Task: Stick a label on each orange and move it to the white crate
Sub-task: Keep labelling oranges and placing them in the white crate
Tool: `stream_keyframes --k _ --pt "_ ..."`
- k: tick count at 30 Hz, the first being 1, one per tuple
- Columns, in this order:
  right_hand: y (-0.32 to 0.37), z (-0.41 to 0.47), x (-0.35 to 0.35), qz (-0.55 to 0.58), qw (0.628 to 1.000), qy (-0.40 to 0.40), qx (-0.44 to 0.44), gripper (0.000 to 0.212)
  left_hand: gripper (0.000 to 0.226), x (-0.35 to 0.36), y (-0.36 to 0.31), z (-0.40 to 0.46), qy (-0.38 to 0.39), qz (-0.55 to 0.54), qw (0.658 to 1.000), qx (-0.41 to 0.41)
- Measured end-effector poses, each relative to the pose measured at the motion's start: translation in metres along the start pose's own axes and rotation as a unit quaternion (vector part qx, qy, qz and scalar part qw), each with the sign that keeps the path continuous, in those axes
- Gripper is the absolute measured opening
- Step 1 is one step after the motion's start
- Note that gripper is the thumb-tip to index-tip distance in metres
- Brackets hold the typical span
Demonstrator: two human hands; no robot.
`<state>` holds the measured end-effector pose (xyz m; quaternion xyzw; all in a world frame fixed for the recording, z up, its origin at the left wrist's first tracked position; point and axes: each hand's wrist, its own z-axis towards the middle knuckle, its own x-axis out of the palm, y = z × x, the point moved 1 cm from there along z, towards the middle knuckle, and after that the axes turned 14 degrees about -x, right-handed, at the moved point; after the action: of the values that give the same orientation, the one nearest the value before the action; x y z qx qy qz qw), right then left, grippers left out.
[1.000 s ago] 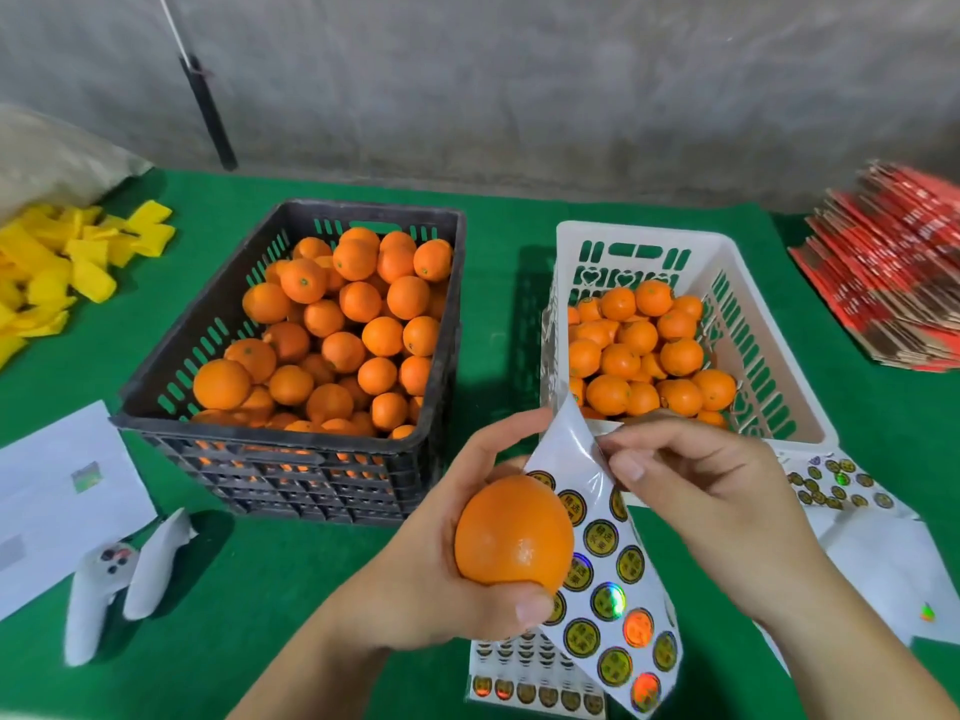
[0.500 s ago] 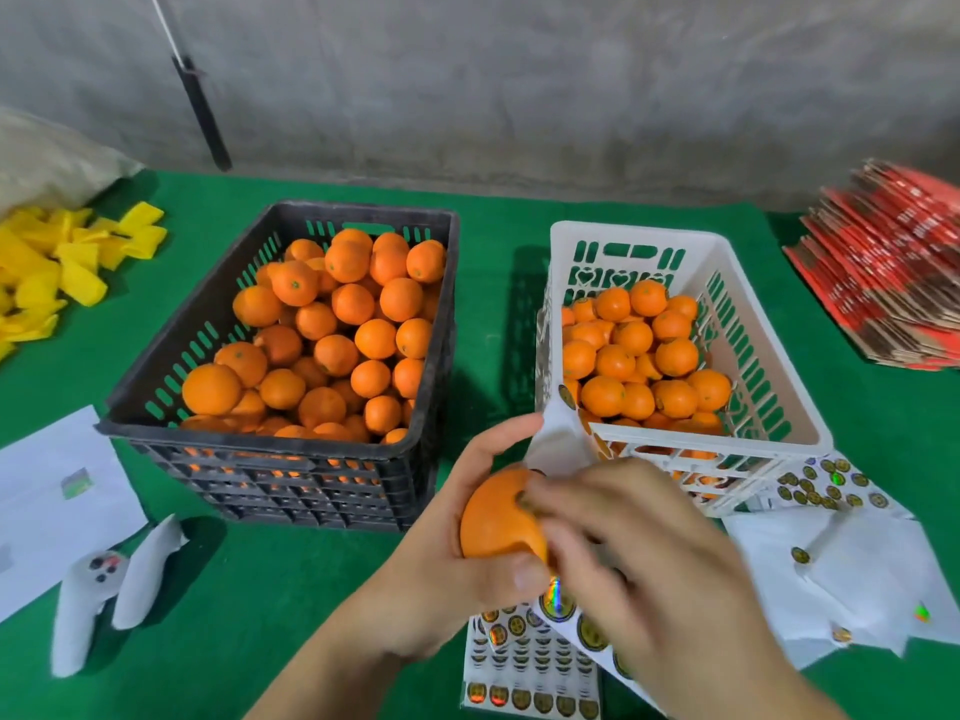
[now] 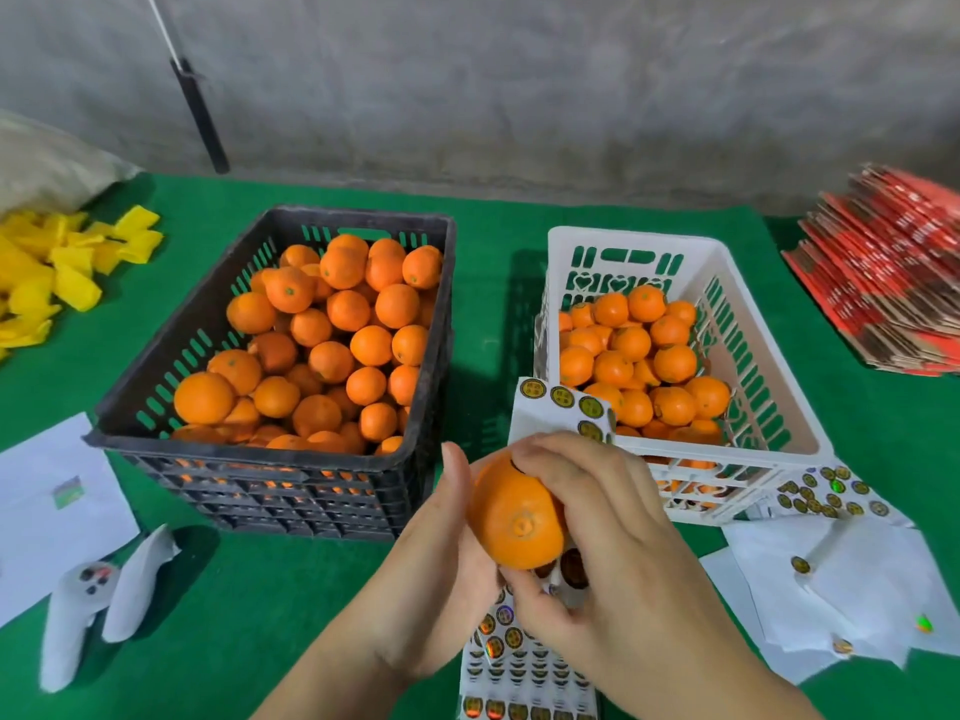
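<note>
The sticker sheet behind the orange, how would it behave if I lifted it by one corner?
Probably floppy: the sticker sheet already curls behind the orange. It looks thin and light, so it would likely droop, and could slide off the sheets beneath.

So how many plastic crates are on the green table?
2: a black slotted plastic crate of oranges on the left, and a white slotted plastic crate of oranges on the right. None looks hidden.
</note>
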<state>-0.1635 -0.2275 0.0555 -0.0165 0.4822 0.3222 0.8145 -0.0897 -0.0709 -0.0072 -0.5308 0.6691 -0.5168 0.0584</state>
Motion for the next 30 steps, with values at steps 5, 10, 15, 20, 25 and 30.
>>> stream_keyframes --k 5,10,15,20,25,30 --pt "-0.019 0.0 -0.012 0.03 0.999 -0.02 -0.001 0.075 0.05 0.002 -0.013 0.005 0.026 -0.037 0.999 0.013" --pt "-0.08 0.0 -0.033 -0.072 0.989 -0.102 0.075 0.084 0.038 -0.009 -0.013 0.008 0.003 -0.028 1.0 0.008" --pt "-0.106 -0.016 -0.02 0.138 0.91 -0.053 0.388 0.111 0.043 -0.016 -0.022 0.007 0.061 -0.025 0.996 0.068" --pt "-0.062 -0.033 0.033 0.567 0.712 -0.029 0.414 0.057 0.034 -0.024 -0.031 0.014 0.052 0.026 0.996 0.075" --pt "-0.056 -0.028 0.041 0.525 0.743 -0.14 0.391 0.028 0.028 -0.05 -0.051 0.023 -0.133 0.263 0.946 0.133" --pt "-0.059 -0.02 0.034 0.547 0.725 -0.168 0.383 0.03 0.034 -0.085 -0.111 0.059 -0.198 0.514 0.825 0.124"
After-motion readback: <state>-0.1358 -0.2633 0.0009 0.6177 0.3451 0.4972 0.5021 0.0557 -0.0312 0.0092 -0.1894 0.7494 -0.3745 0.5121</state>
